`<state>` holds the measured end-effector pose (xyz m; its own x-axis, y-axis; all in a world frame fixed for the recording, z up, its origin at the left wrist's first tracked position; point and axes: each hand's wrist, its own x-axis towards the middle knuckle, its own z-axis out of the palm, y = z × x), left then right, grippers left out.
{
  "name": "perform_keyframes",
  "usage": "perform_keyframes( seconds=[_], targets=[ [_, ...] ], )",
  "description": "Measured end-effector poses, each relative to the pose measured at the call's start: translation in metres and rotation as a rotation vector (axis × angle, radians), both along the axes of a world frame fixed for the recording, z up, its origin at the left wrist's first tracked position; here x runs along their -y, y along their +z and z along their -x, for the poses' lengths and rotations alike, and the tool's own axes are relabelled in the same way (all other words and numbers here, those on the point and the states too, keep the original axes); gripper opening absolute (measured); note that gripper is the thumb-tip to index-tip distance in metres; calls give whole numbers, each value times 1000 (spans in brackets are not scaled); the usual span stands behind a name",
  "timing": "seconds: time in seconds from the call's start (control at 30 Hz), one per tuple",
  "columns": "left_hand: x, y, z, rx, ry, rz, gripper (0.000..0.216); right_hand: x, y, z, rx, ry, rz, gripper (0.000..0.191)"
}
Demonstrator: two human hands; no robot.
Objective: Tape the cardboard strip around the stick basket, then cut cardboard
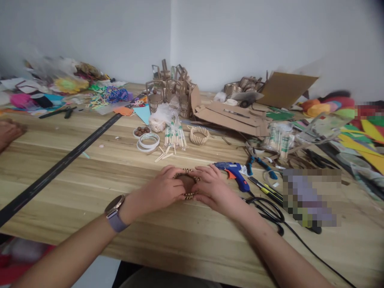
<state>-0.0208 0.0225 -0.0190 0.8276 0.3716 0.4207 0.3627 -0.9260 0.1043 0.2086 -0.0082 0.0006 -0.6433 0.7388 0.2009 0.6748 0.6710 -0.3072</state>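
Note:
A small round basket [189,184] with a brown base and a ring of short pale sticks sits at the table's near middle. My left hand [166,185] grips its left rim, fingers curled over the edge. On the opposite side my right hand [214,187] closes around the rim. Fingers cover much of the wall on both sides. Just beyond my right hand lies a blue hot glue gun [238,174] with an orange trigger. Loose wooden sticks [164,154] and a similar ring of sticks [199,136] rest farther back.
Tape rolls [148,142], a bowl of brown balls [141,131] and bundled sticks [175,136] stand ahead. Finished-looking baskets [156,102] and cardboard [231,118] are behind. Pliers [264,166], scissors [268,210] and a cutter [267,190] lie right. Another person's hand [10,132] is far left.

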Motion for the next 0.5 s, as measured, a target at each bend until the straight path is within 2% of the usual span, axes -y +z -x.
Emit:
perform_keyframes(
  seconds=[0.2,0.33,0.37,0.43,0.5],
  targets=[
    [5,-10,-2,43,5,-19,21,-3,-7,-5,-86,73,-55,13],
    [3,-2,3,-1,-18,7,18,-4,-8,-10,-91,64,-56,11],
    [1,1,6,-10,-32,17,22,-3,-8,-11,-91,61,-50,11],
    [-2,7,10,-21,-57,38,32,-2,-8,-12,-95,63,-36,21],
    [-4,10,13,-27,-65,64,25,0,-10,-12,-103,66,-22,32]
  ],
)
